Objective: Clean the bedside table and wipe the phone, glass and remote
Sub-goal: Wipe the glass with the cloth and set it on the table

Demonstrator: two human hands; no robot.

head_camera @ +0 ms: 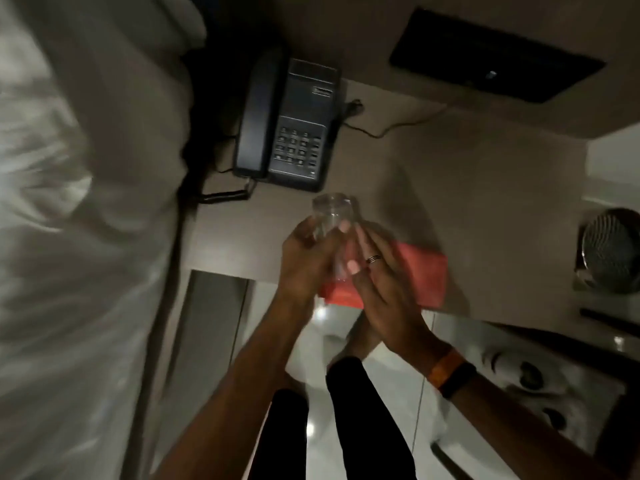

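My left hand (304,258) grips a clear drinking glass (332,213) above the front edge of the bedside table (485,202). My right hand (381,282), with a ring and flat extended fingers, rests against the glass's right side. Under my hands a red cloth (426,275) lies on the table near its front edge. A dark corded phone (294,126) sits at the back left of the table, handset on its cradle. I see no remote.
The white bed (76,202) runs along the left. A black wall panel (495,57) is mounted above the table. A ribbed metal bin (613,251) stands at the right. A phone cable (391,128) trails across the tabletop. My legs (367,427) and glossy floor lie below.
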